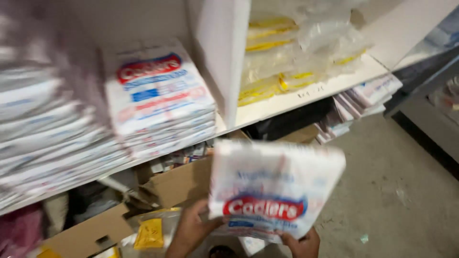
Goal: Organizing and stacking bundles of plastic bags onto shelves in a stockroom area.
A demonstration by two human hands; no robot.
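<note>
Both hands hold one flat white packet (275, 188) with red and blue print, raised in front of the shelf (306, 98) and blurred by motion. The left hand (193, 227) comes up from below, wrist bent, its fingers closed on the packet's lower left edge with the thumb lying across the front. The right hand (301, 243) grips the lower right corner from underneath; only its knuckles and curled fingers show at the bottom of the view.

On the shelf, up and to the left of the packet, lies a stack (160, 95) of the same kind of packets, with a second, blurred stack (48, 129) further left. Beyond a white divider (220, 52) sit clear bags (296, 52) with yellow strips. Below the shelf stands an open cardboard box (179, 184), and near it a yellow pouch (149, 233). The floor (392, 191) to the right is grey concrete.
</note>
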